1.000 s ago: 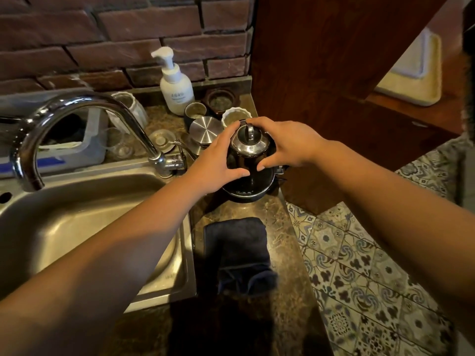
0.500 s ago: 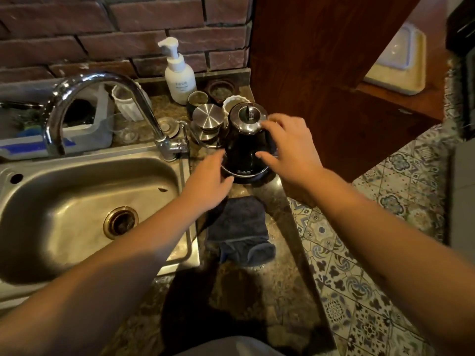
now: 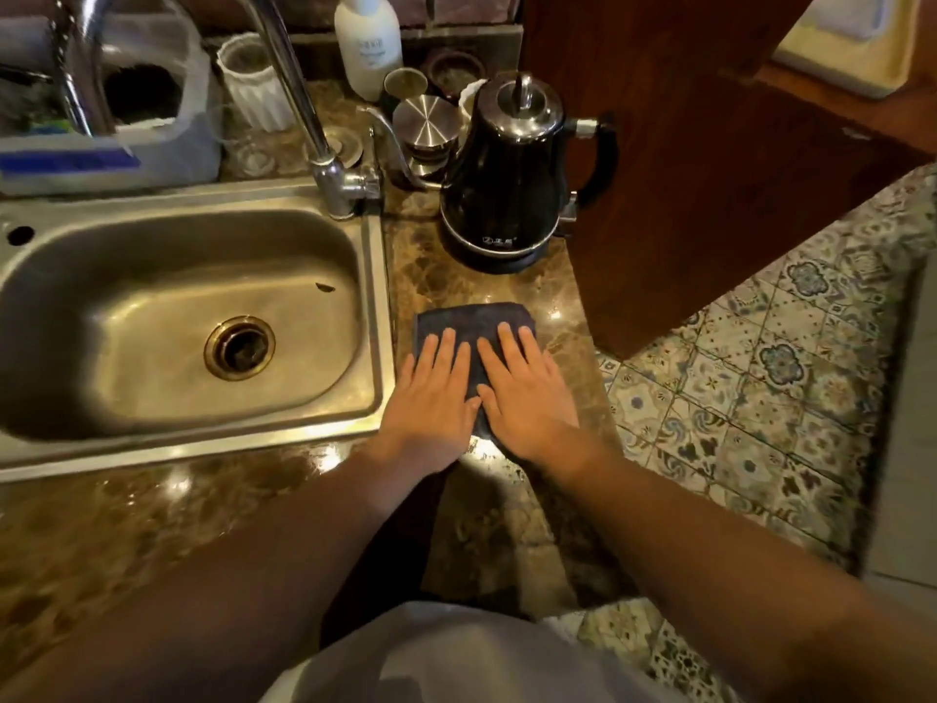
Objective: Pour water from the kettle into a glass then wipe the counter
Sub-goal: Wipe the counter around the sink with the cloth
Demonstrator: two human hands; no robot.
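Dark cloth (image 3: 471,322) lies on the marble counter (image 3: 507,525), both the left hand (image 3: 431,398) and right hand (image 3: 527,398) pressed flat on it, fingers spread, gripping nothing. Black kettle (image 3: 507,180) stands at twelve o'clock from them; what may be a glass (image 3: 243,144) sits blurred at ten o'clock.

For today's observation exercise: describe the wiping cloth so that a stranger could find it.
Start at the steel sink; on the counter to its right stands a black kettle. Nearer the person lies the cloth, dark, flat, with both hands pressed on it.
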